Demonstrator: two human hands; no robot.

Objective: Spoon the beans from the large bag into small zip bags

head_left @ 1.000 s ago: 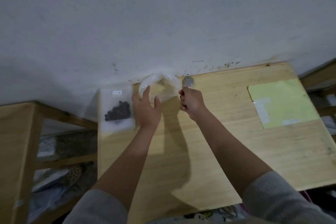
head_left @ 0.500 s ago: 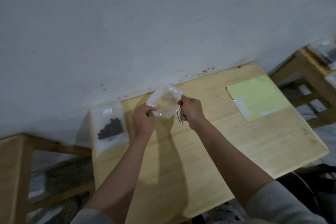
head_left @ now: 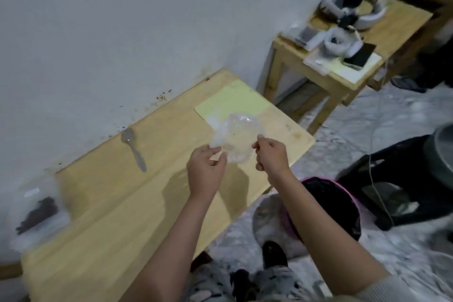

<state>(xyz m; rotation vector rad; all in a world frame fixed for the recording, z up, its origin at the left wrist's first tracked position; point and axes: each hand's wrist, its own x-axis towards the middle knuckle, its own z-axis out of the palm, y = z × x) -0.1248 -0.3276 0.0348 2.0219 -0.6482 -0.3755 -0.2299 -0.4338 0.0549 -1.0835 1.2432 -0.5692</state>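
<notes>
A crumpled clear plastic bag (head_left: 235, 138) hangs above the wooden table (head_left: 117, 206), apparently without beans in it. My left hand (head_left: 206, 171) pinches its left edge and my right hand (head_left: 270, 154) pinches its right edge. A clear plastic spoon (head_left: 133, 148) lies loose on the table by the wall, left of my hands. At the table's far left end lies a small zip bag (head_left: 36, 211) with dark beans inside, blurred.
A pale green sheet (head_left: 232, 100) lies on the table behind the bag. A pink bin with a black liner (head_left: 328, 206) stands on the floor below my right arm. A second wooden table (head_left: 343, 56) at the right back carries a phone, a white bag and other items.
The spoon has left my right hand and now lies on the table. Both hands have carried the clear bag to the right end of the table, and the view has swung right.
</notes>
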